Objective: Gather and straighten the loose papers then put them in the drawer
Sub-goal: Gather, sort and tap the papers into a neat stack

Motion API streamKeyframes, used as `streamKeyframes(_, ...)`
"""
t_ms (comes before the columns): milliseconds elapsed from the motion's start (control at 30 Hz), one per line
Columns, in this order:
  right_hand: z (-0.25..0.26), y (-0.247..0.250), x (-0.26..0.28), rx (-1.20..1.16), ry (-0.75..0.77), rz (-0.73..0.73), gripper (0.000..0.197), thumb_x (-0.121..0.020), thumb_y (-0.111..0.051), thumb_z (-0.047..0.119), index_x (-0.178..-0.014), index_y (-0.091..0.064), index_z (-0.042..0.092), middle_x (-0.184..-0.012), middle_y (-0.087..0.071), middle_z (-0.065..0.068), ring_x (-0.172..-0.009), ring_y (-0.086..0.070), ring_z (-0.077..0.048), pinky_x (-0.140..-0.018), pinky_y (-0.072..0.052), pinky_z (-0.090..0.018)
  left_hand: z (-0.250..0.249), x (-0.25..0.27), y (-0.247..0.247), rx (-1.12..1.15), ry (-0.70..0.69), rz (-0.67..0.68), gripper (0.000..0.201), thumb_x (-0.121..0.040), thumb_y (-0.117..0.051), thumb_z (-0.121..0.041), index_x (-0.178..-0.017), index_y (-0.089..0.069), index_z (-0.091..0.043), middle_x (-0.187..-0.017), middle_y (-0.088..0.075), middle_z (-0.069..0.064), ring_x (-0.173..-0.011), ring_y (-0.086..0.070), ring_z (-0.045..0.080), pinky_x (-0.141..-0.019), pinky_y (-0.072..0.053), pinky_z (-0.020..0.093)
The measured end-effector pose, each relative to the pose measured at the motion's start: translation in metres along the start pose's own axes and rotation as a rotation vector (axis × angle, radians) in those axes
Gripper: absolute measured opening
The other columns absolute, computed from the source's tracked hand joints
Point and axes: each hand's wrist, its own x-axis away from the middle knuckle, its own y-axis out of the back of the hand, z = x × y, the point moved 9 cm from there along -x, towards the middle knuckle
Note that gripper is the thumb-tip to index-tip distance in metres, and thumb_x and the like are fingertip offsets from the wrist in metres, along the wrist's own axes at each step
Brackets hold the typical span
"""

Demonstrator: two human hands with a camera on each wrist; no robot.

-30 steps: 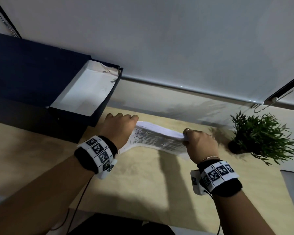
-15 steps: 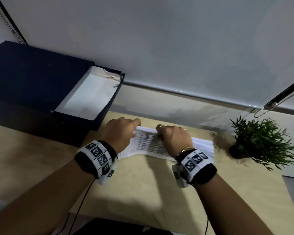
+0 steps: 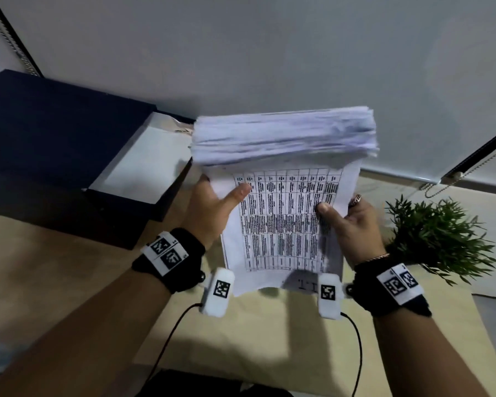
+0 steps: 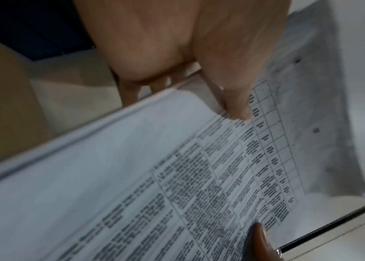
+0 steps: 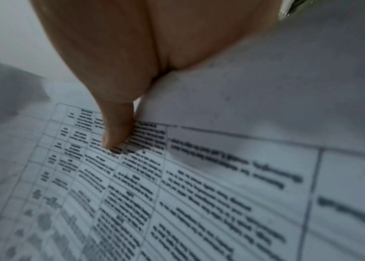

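A thick stack of papers with a printed table on its front sheet stands upright above the wooden table. My left hand grips its left side, thumb on the front sheet, fingers behind. My right hand grips the right side the same way. The stack's blurred top edges fan toward the wall. The left wrist view shows the papers under my left hand; the right wrist view shows the papers under my right hand. The dark blue drawer stands open at the left, white inside.
The drawer belongs to a dark blue box at the table's back left. A small green potted plant stands close to my right wrist. A grey wall and a window blind with a bead chain lie behind.
The papers lay flat on the table under both hands; now both hands have lifted the stack upright, printed side toward me. My right hand moved from the stack's middle to its right side.
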Motion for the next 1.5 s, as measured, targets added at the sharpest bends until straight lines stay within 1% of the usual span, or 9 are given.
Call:
streamKeyframes(100, -0.005, 0.000, 0.007, -0.028, 0.036, -0.060, 0.014, -0.084, -0.066, -0.008, -0.098, -0.066, -0.008, -0.075, -0.075, 0.006, -0.068, -0.066, -0.006, -0.066, -0.055, -0.020, -0.010, 0.006, 0.006, -0.070, -0.034, -0.105, 0.031, -0.079, -0.078, -0.029, -0.099, -0.066, -0.008, -0.097, -0.073, 0.003, -0.076, -0.060, -0.013, -0.077, -0.051, 0.013)
streamKeyframes(167, -0.015, -0.004, 0.016, 0.043, 0.040, -0.087, 0.010, -0.084, -0.069, -0.006, -0.094, -0.069, -0.006, -0.072, -0.074, 0.010, -0.067, -0.064, -0.005, -0.064, -0.055, -0.020, -0.009, 0.017, 0.006, -0.052, -0.061, -0.137, 0.019, -0.081, -0.076, -0.016, -0.097, -0.066, -0.017, -0.090, -0.066, -0.014, -0.073, -0.055, -0.028, -0.068, -0.041, -0.004)
streamKeyframes(333, -0.057, -0.009, 0.043, 0.121, -0.081, -0.173, 0.032, -0.073, -0.083, 0.010, -0.097, -0.070, -0.006, -0.081, -0.077, 0.003, -0.073, -0.072, -0.007, -0.066, -0.056, -0.026, 0.045, 0.034, -0.013, 0.014, 0.071, 0.044, 0.043, -0.076, -0.081, -0.011, -0.108, -0.057, -0.025, -0.103, -0.067, -0.015, -0.094, -0.064, -0.012, -0.084, -0.054, 0.014)
streamKeyframes(500, -0.033, -0.009, 0.038, 0.013, -0.024, -0.241, 0.045, -0.072, -0.081, -0.006, -0.113, -0.062, -0.006, -0.096, -0.077, -0.002, -0.089, -0.073, -0.012, -0.076, -0.057, -0.024, 0.046, 0.036, -0.024, 0.128, 0.084, 0.095, 0.062, -0.073, -0.079, -0.006, -0.117, -0.040, -0.023, -0.111, -0.061, -0.013, -0.098, -0.061, -0.014, -0.085, -0.044, 0.005)
streamKeyframes(700, 0.017, -0.003, 0.034, 0.009, 0.160, -0.317, 0.035, -0.088, -0.065, 0.017, -0.119, -0.057, 0.006, -0.109, -0.066, -0.010, -0.097, -0.064, -0.012, -0.088, -0.052, -0.024, -0.004, 0.026, -0.007, 0.182, -0.129, -0.035, 0.068, -0.083, -0.058, -0.060, -0.128, -0.037, -0.015, -0.107, -0.055, -0.003, -0.091, -0.056, -0.002, -0.084, -0.045, 0.013)
streamKeyframes(833, 0.027, -0.003, 0.030, 0.028, 0.193, -0.343, 0.025, -0.091, -0.056, 0.024, -0.110, -0.065, 0.012, -0.105, -0.068, -0.007, -0.096, -0.062, -0.009, -0.087, -0.048, -0.024, -0.022, 0.018, -0.004, 0.146, -0.165, -0.071, 0.033, -0.096, -0.045, -0.023, -0.120, -0.050, -0.001, -0.080, -0.051, 0.022, -0.068, -0.045, 0.011, -0.063, -0.039, 0.014)
streamKeyframes(967, 0.026, -0.002, 0.028, -0.040, 0.176, -0.353, 0.026, -0.091, -0.052, 0.015, -0.113, -0.065, 0.012, -0.108, -0.068, 0.000, -0.097, -0.061, -0.009, -0.088, -0.047, -0.025, -0.024, 0.008, -0.003, 0.137, -0.146, -0.077, 0.025, -0.098, -0.040, -0.006, -0.119, -0.052, 0.001, -0.088, -0.055, 0.013, -0.078, -0.049, 0.010, -0.071, -0.041, 0.010)
streamKeyframes(1333, 0.035, -0.002, 0.024, 0.074, 0.220, -0.336, 0.021, -0.095, -0.054, 0.007, -0.113, -0.065, 0.003, -0.103, -0.069, -0.002, -0.095, -0.063, -0.009, -0.088, -0.052, -0.027, -0.013, 0.001, -0.012, 0.232, -0.121, 0.088, 0.064, -0.085, -0.067, -0.043, -0.133, -0.037, -0.012, -0.107, -0.059, 0.007, -0.093, -0.059, 0.005, -0.084, -0.046, 0.012)
streamKeyframes(1500, 0.038, -0.001, 0.020, 0.044, 0.204, -0.191, 0.037, -0.089, -0.068, 0.014, -0.124, -0.056, 0.010, -0.100, -0.070, -0.006, -0.094, -0.067, -0.011, -0.081, -0.052, -0.023, 0.008, -0.002, -0.013, 0.064, -0.022, 0.133, 0.047, -0.077, -0.076, -0.006, -0.117, -0.052, -0.003, -0.086, -0.065, -0.005, -0.073, -0.065, -0.010, -0.069, -0.048, 0.006)
